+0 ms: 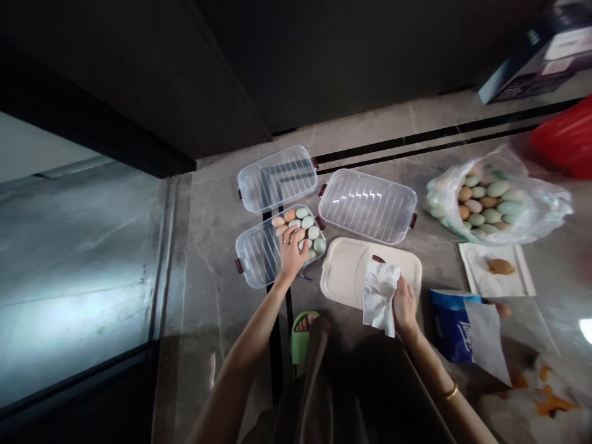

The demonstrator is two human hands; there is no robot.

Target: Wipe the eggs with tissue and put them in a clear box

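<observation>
Grey marble-look floor (pixel 208 246) is carrying everything here, running from a glass panel at its left edge to a black inlaid strip along its far edge, and bare stone is lying open at the left of the containers. A clear plastic bag of eggs (pixel 490 197) is slumping near the floor's far right, well apart from the hands, with a red bag (pixel 564 135) behind it. A clear empty container (pixel 367 205) is sitting in the middle, a clear lid (pixel 277 177) just beside it toward the far edge, and a cream lid (pixel 346 268) lying nearer the person, its edge close to the empty container. The clear egg box (pixel 259 253) is sitting left of the cream lid, its eggs (pixel 308 223) crowding its right end while its left end is standing free. The left hand (pixel 292 250) is reaching into that box, fingers curled down onto the eggs; whether it is gripping one I cannot tell. The right hand (pixel 404 305) is pinching a crumpled white paper towel (pixel 380 293) over the cream lid's near edge. A blue tissue pack (pixel 451 324) is lying just right of that hand, and a single brown egg (pixel 502 266) is resting on a white sheet beyond it.
</observation>
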